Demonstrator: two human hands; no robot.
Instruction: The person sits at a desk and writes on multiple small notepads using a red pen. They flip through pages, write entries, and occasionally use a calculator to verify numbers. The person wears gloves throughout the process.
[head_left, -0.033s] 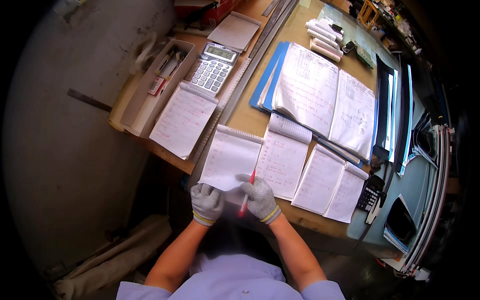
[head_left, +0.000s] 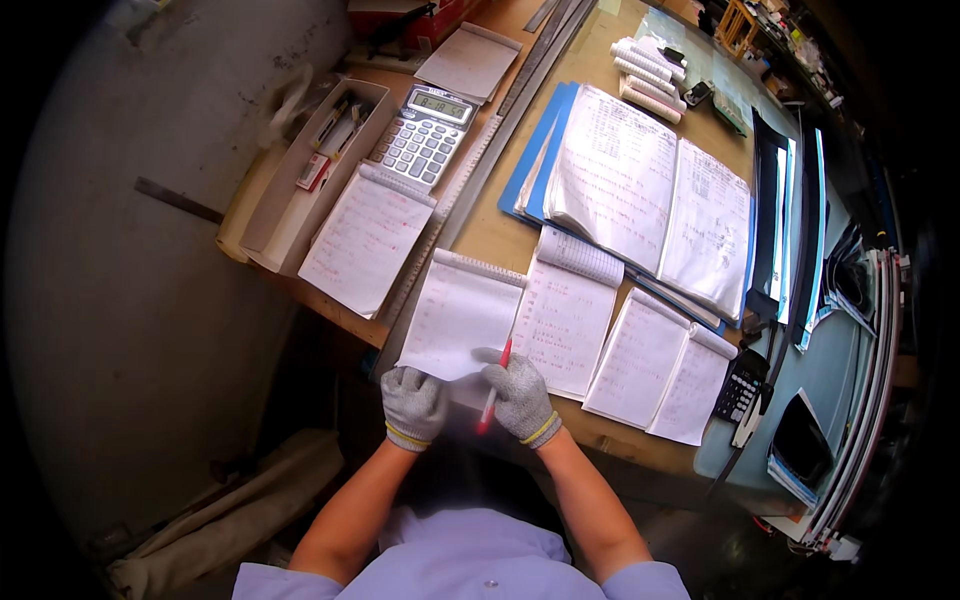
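A spiral-bound notepad [head_left: 462, 312] with handwriting lies at the table's near edge, its lower page edge bent up between my hands. My left hand [head_left: 414, 405], in a grey knit glove, is closed at the pad's lower left corner; its fingertips are hidden. My right hand [head_left: 519, 398], gloved too, grips a red pen [head_left: 490, 405] pointing up and down across the fingers. Its thumb and index reach over the page's lower right corner. Beside them lies a second spiral notepad [head_left: 565, 325], opened, with red and dark handwriting.
Right of these are another open notepad [head_left: 640, 362] and a black calculator [head_left: 738, 385]. Beyond lies a thick open stack of papers [head_left: 615, 180] in a blue folder. On the left are a grey calculator [head_left: 425, 140], a notepad [head_left: 367, 240], a long ruler [head_left: 450, 205] and a pen box [head_left: 285, 215].
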